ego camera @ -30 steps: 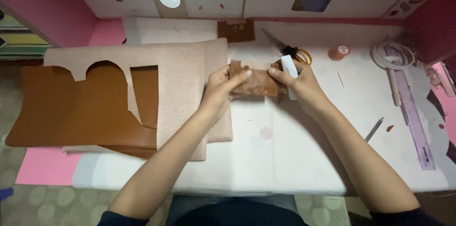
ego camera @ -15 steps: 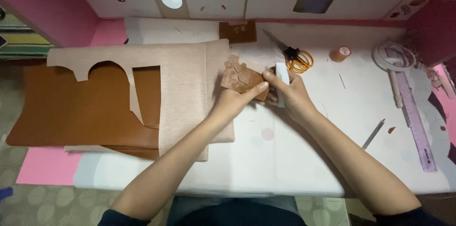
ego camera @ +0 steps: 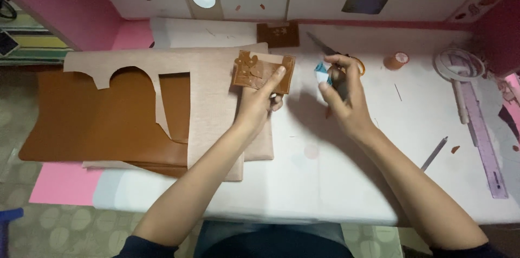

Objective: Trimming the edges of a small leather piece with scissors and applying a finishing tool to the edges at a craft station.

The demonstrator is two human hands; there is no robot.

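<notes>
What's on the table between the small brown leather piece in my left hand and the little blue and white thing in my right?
Nothing: in the head view, only bare white tabletop separates the brown leather piece from the small blue and white object.

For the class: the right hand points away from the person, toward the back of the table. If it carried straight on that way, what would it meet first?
Most likely the orange-handled scissors, lying just beyond the right hand and partly hidden by its fingers; depth is hard to judge.
</notes>
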